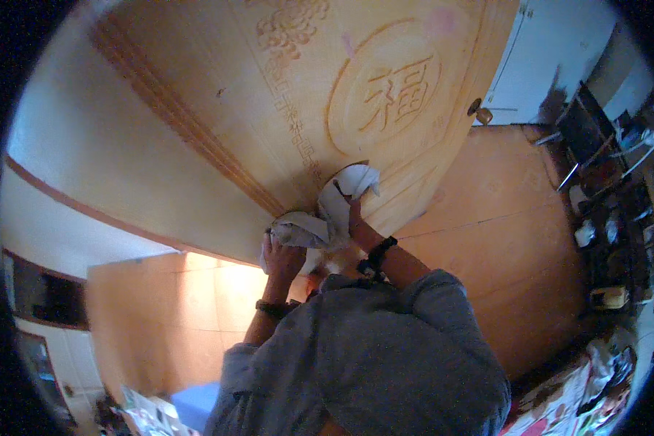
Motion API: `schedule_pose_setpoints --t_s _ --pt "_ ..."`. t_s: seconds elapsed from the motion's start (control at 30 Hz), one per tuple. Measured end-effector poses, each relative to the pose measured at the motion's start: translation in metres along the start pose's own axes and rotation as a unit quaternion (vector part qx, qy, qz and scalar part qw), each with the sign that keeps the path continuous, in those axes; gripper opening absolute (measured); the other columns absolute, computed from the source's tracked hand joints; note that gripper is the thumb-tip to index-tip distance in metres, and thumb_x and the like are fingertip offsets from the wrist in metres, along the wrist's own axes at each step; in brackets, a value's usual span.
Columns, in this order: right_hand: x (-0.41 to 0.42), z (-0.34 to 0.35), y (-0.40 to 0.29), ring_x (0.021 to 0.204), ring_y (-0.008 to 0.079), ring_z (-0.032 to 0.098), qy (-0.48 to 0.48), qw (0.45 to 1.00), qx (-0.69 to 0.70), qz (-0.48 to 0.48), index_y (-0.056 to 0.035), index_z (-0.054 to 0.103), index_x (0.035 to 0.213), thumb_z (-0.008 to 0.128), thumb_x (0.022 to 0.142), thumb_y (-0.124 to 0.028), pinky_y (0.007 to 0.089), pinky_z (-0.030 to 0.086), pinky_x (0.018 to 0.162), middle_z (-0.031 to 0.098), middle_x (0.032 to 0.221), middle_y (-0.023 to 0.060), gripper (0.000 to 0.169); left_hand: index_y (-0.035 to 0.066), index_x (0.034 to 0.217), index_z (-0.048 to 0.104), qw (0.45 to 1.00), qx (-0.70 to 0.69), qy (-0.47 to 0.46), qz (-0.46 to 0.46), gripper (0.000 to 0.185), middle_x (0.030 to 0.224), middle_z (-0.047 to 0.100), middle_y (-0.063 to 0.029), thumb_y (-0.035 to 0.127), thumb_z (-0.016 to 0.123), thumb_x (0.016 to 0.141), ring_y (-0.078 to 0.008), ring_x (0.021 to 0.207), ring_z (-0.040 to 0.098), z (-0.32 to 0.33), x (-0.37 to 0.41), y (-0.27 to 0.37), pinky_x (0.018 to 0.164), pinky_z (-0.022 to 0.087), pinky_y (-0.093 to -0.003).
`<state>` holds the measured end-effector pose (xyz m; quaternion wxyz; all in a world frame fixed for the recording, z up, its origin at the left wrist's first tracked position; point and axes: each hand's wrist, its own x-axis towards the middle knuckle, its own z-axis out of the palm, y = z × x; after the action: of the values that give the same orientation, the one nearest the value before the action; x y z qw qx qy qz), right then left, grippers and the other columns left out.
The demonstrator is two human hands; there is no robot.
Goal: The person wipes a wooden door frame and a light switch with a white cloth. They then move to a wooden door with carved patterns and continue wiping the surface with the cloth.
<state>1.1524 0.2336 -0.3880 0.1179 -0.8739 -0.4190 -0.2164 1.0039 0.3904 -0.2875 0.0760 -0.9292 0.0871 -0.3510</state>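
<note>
A pale cloth (pixel 335 210) is bunched against the lower part of a carved wooden door (pixel 240 92). My right hand (pixel 355 215) grips the cloth's right part, close to the door's surface. Lower and to the left, my left hand (pixel 284 256) has hold of its other end beside the door's hinge-side edge. The cloth runs folded from one hand to the other. Some fingers of both hands are hidden by the cloth. A large carved character in an oval (pixel 400 95) and a flower relief (pixel 291 24) decorate the door.
A round door knob (pixel 484 115) projects at the door's right edge. Tiled floor (pixel 501 218) stretches to the right. Shoes and other items crowd a dark rack (pixel 605 218) along the far right. A patterned fabric (pixel 572 392) lies at lower right, a blue object (pixel 196 403) at lower left.
</note>
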Motion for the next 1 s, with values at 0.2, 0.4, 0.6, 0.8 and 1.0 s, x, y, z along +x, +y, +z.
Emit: schedule_pose_setpoints --t_s 0.2,0.4,0.6,0.8,1.0 --pt "0.001 0.041 -0.004 0.105 0.0254 0.047 0.026 0.988 -0.08 0.126 -0.003 0.043 0.121 0.043 0.091 -0.031 0.041 0.031 0.094 0.052 0.107 0.0118 0.04 0.011 0.113 0.055 0.991 -0.037 0.13 0.0 0.037 0.122 0.047 -0.0158 0.03 0.056 0.081 -0.039 0.121 0.036 -0.018 0.008 -0.012 0.099 0.022 -0.0661" --pt "0.043 -0.05 0.029 0.087 0.0318 0.052 0.439 0.403 0.684 0.421 -0.002 0.049 0.1 0.048 0.085 -0.02 0.0428 0.04 0.079 0.053 0.092 0.0157 0.023 0.003 0.12 0.047 0.981 -0.061 0.169 -0.067 0.046 0.134 0.034 -0.0224 0.033 0.05 0.085 -0.0497 0.13 0.015 -0.047 0.033 -0.002 0.099 0.011 -0.0712" --pt "0.078 -0.098 0.042 0.119 0.0204 0.03 0.499 0.559 0.59 0.301 -0.0076 0.02 0.134 0.04 0.095 -0.027 0.0336 0.025 0.102 0.025 0.132 0.0051 0.048 0.0 0.121 0.047 0.982 -0.009 0.169 -0.089 0.046 0.135 0.033 -0.0237 0.028 0.051 0.085 -0.0501 0.129 0.016 -0.066 0.059 -0.001 0.101 0.009 -0.069" --pt "0.133 -0.136 0.007 0.13 0.0268 0.02 0.544 0.66 0.435 0.281 -0.0051 0.017 0.141 0.054 0.088 -0.024 0.0395 0.017 0.108 0.022 0.141 0.0147 0.068 0.0 0.124 0.045 0.97 0.036 0.126 -0.204 0.051 0.131 0.039 -0.0253 0.029 0.055 0.083 -0.0486 0.126 0.024 -0.062 0.048 -0.019 0.102 0.012 -0.0652" --pt "0.113 -0.15 -0.043 0.122 0.0375 0.034 0.123 0.974 0.172 0.079 -0.0062 0.044 0.128 0.061 0.074 -0.037 0.065 0.011 0.099 0.034 0.133 0.0207 0.065 0.001 0.132 0.037 0.917 -0.214 0.148 -0.303 0.067 0.133 0.039 -0.0231 0.038 0.06 0.081 -0.0405 0.128 0.027 -0.057 0.024 -0.033 0.106 0.016 -0.0563"
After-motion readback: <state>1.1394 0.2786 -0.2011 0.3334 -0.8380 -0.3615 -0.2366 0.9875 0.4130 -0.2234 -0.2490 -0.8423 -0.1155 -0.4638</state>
